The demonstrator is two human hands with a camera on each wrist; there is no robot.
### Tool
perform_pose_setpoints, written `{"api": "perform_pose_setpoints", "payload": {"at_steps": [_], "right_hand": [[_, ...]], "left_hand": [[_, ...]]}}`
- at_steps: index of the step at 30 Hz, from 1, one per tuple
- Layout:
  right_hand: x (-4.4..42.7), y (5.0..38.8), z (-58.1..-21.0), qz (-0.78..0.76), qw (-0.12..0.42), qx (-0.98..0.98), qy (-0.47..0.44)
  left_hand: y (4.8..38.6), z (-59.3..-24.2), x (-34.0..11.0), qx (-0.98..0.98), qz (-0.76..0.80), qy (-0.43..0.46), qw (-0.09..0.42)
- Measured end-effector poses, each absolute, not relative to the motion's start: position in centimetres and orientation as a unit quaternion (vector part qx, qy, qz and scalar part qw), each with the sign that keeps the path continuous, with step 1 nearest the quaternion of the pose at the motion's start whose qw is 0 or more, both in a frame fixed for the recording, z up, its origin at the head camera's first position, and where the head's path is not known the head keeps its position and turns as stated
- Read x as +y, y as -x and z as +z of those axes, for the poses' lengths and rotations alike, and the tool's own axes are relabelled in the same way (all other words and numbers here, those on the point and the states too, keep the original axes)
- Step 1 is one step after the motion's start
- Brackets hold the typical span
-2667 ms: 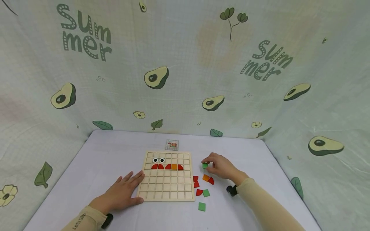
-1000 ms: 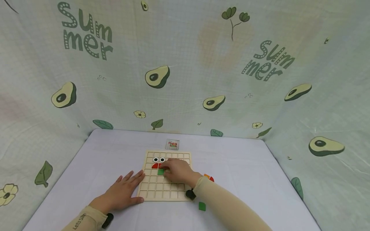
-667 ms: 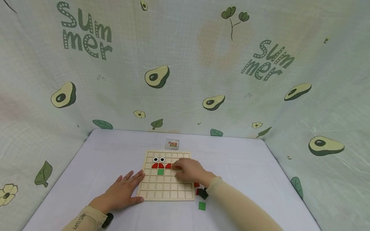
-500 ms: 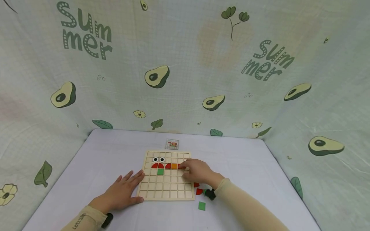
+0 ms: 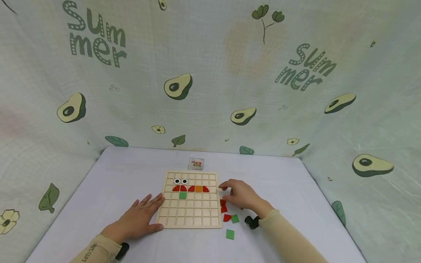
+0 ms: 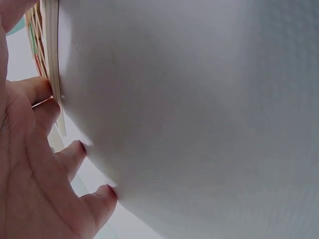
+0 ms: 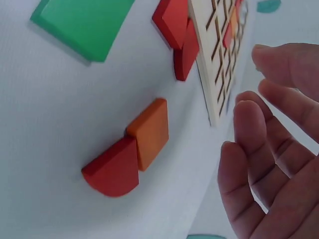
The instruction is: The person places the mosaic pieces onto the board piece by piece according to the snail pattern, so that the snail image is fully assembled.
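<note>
A wooden grid board lies on the table. My left hand rests flat with spread fingers, fingertips touching the board's left edge. Two eye tiles sit in the board above a row of red quarter-circle tiles and an orange square tile. One green square tile fills a cell below that row. Just off the board's right side hovers my right hand, fingers loosely bent and holding nothing. In the right wrist view, a loose orange square and a red quarter circle lie beside it.
Loose red pieces lie against the board's right edge. Nearer are another red quarter circle and two green squares, one lower. A small pattern card lies behind the board. Printed cloth hangs around the table.
My right hand carried a green tile from the right onto the board and let go of it. It then slid right along the red-and-orange row and left the board. The left hand stayed still.
</note>
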State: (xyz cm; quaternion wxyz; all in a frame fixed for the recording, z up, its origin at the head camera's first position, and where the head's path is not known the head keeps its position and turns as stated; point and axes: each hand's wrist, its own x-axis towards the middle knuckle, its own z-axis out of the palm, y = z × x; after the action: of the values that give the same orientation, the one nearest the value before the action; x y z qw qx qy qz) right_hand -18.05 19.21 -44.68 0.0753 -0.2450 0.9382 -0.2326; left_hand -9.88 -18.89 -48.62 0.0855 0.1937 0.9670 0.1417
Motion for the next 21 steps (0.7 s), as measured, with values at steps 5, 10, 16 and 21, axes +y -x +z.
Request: {"api": "perform_pose_setpoints", "payload": {"at_steps": [5, 10, 16, 21], "right_hand": [[20.5, 17.7, -45.1, -0.254, 0.073, 0.941, 0.211], [21.8, 17.4, -45.9, -0.233, 0.065, 0.946, 0.216], [21.8, 17.2, -46.8, -0.182, 0.042, 0.949, 0.256], [20.5, 17.5, -47.0, -0.155, 0.039, 0.953, 0.259]], "left_hand": [[9.9, -48.7, -18.8, 0.968, 0.139, -0.195, 0.08], [9.9, -48.7, -18.8, 0.968, 0.141, -0.194, 0.08], [9.9, -48.8, -18.8, 0.969, 0.136, -0.187, 0.084], [9.9, -48.8, -18.8, 0.968, 0.139, -0.194, 0.081]]}}
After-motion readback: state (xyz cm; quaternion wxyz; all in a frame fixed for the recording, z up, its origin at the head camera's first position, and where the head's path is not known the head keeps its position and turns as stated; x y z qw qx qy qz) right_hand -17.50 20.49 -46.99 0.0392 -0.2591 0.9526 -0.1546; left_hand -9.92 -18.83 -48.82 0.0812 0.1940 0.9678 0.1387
